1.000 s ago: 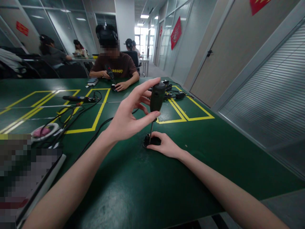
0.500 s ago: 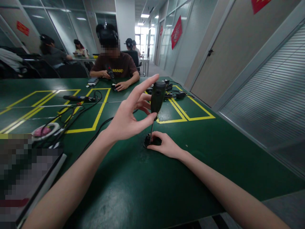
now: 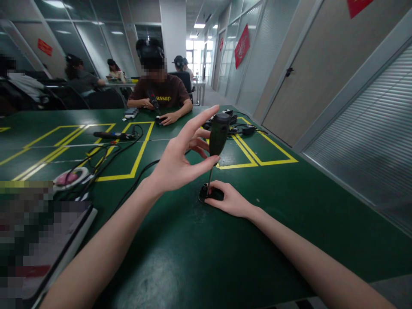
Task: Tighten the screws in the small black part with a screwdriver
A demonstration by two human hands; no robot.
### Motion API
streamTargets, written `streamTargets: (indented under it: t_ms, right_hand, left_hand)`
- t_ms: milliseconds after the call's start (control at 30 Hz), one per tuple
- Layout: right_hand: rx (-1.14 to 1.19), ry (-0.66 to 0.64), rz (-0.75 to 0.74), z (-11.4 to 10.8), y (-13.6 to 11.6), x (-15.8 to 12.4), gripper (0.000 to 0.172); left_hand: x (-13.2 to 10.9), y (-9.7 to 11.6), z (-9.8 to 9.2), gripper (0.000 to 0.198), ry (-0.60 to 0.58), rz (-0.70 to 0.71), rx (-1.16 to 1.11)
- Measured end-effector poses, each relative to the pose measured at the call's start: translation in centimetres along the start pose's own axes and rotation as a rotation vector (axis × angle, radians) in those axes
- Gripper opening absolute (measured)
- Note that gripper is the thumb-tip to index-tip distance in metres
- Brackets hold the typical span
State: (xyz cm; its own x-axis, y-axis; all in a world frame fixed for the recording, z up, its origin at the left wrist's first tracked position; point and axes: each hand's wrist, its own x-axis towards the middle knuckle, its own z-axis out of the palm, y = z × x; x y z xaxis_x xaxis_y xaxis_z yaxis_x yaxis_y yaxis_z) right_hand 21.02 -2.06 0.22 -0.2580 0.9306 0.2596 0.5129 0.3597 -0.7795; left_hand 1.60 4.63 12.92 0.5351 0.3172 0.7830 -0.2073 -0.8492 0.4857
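Observation:
A dark screwdriver (image 3: 219,135) stands nearly upright above the green table, its handle at the top. My left hand (image 3: 183,159) has its thumb and fingers around the handle, with the index finger stretched up beside it. The thin shaft reaches down to a small black part (image 3: 206,194) on the table, where the tip's exact seat is hidden. My right hand (image 3: 230,199) grips that black part from the right between thumb and fingers.
Across the green table (image 3: 206,257) a person (image 3: 162,92) holds a tool over a small part. Black cables and a dark tool (image 3: 114,135) lie left, near a tape roll (image 3: 72,177). More cables (image 3: 246,128) lie behind my hands. A blurred flat object is at lower left.
The whole view has shifted, so things appear a little further right. The screwdriver leans slightly more to the right; both hands keep their places around it and the black part.

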Motion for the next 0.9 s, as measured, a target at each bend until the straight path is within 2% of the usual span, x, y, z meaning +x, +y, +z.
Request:
streamTargets:
  t_ms: [400,900]
  right_hand:
    - [-0.003,-0.008,0.013,0.02,0.12,-0.01,0.018]
    - [-0.005,-0.008,0.003,-0.05,-0.05,-0.02,0.018]
  left_hand:
    - [-0.15,-0.82,0.07,0.082,0.005,-0.017,-0.011]
    - [-0.22,-0.61,-0.09,0.078,-0.029,-0.017,-0.031]
